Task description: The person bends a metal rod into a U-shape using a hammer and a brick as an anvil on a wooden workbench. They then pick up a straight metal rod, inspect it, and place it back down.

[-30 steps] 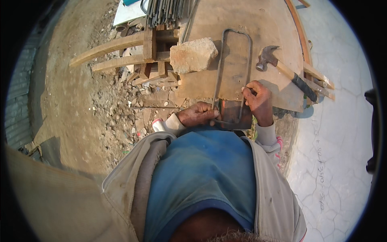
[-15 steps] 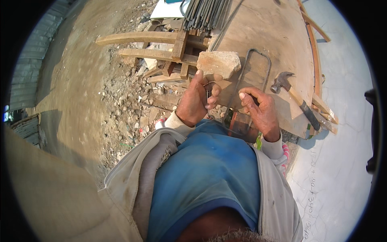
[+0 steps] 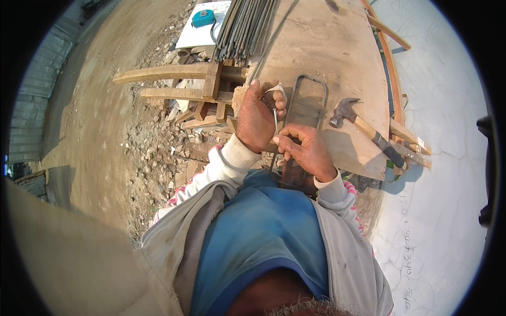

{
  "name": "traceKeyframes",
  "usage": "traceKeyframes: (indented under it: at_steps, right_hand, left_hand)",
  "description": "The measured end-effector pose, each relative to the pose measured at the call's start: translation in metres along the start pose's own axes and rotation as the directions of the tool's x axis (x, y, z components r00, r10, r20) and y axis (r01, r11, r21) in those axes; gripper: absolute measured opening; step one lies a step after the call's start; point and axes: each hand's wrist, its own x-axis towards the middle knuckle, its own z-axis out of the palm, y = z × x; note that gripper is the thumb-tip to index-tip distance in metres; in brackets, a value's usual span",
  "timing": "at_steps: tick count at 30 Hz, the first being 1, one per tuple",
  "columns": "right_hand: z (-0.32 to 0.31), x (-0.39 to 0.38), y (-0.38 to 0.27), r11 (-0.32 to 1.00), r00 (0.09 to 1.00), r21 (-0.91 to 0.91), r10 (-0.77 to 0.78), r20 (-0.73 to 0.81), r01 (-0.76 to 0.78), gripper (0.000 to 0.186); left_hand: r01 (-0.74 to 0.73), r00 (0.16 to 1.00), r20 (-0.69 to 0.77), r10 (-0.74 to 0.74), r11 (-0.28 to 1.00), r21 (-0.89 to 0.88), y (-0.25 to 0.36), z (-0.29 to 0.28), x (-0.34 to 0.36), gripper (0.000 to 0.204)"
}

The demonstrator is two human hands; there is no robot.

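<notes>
My left hand [image 3: 257,118] is turned palm up with fingers curled beside a thin metal nail [image 3: 275,118], gripping it. The thumb and forefinger of my right hand [image 3: 304,150] pinch the nail's lower part. A bent steel rod loop [image 3: 324,92] lies on the plywood board [image 3: 342,39], partly under my hands. To its right is a claw hammer [image 3: 345,115] with a wrapped wooden handle. A pale rough stone [image 3: 239,100] is mostly hidden behind my left hand.
A bundle of steel rods [image 3: 242,29] lies beyond, beside a white board [image 3: 187,37] with a teal tape measure [image 3: 203,18]. Wooden beams [image 3: 158,73] stick out left over rubble. A cracked pale floor [image 3: 437,210] runs along the right, a corrugated sheet [image 3: 34,105] along the far left.
My left hand has let go of the rod loop and risen with the nail in it. My right hand has left the loop and moved left to the nail.
</notes>
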Motion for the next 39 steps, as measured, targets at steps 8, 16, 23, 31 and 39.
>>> traceKeyframes:
  at_steps: [8,16,23,31,39]
  right_hand:
    - [-0.056,-0.014,-0.004,0.985,0.954,-0.116,-0.155,-0.258,0.129,0.027]
    - [-0.117,-0.019,0.02,0.831,0.842,-0.555,-0.277,-0.462,-0.031,0.039]
    - [-0.193,-0.057,0.063,0.422,0.821,-0.844,-0.311,-0.478,-0.332,0.053]
    - [-0.193,-0.069,0.084,0.311,0.864,-0.864,-0.193,-0.465,-0.396,0.053]
    - [-0.185,-0.072,0.076,0.456,0.831,-0.784,-0.151,-0.535,-0.422,0.042]
  left_hand:
    - [-0.212,0.913,0.379,-0.15,0.62,0.756,-0.004,0.031,0.016,0.036]
    - [-0.603,0.783,0.62,0.038,0.292,0.743,-0.009,0.049,0.095,0.033]
    - [-0.637,0.77,0.61,-0.186,-0.177,0.751,-0.025,0.039,0.186,0.035]
    - [-0.65,0.744,0.582,-0.328,-0.151,0.745,-0.031,0.028,0.205,0.032]
    - [-0.757,0.638,0.637,-0.433,-0.2,0.622,-0.032,0.022,0.215,0.029]
